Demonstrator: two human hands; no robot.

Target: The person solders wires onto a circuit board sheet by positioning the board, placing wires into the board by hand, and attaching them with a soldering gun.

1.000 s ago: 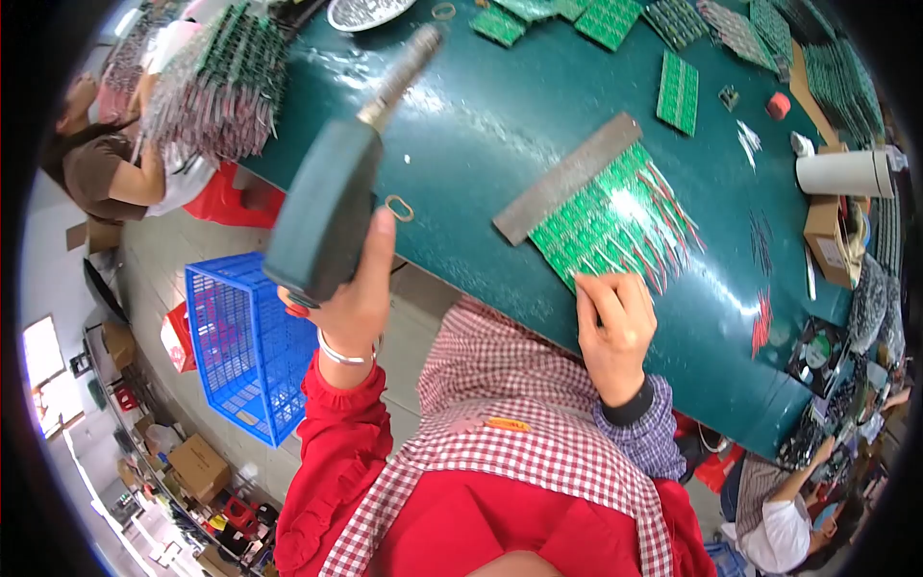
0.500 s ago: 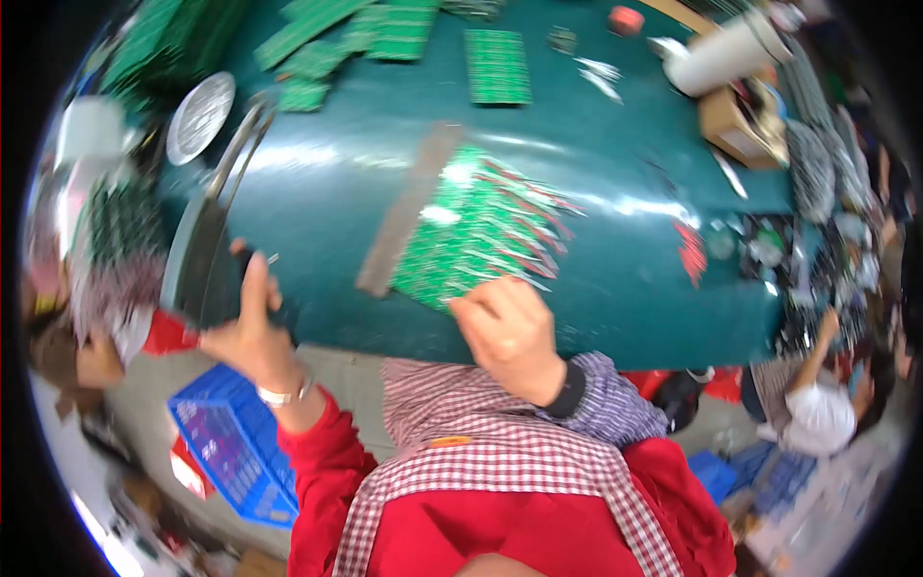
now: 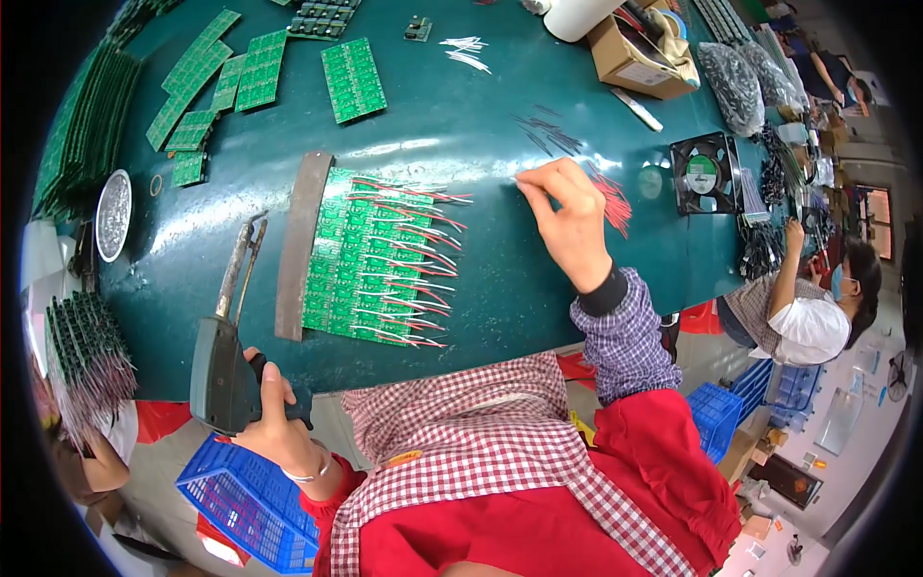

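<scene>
Green circuit-board panel [image 3: 332, 279] lies on the table [image 3: 510, 288], already fringed with red-and-white leads [image 3: 423, 283] while black wires [image 3: 553, 137] lie loose, hands apart: left hand [image 3: 277, 433] clasping a soldering gun [image 3: 217, 385], right hand [image 3: 574, 219] beside red wires [image 3: 613, 204], its hold unclear to me.

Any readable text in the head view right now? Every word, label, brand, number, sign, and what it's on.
No text is legible.
Green circuit board panel with wires: white markings, too small to read.
Cooling fan: print on its green hub, too small.
Cardboard box: printing on its side, too small.
Orange tag on the checked apron: too small and blurred.
Soldering gun: no lettering I can make out.
</scene>
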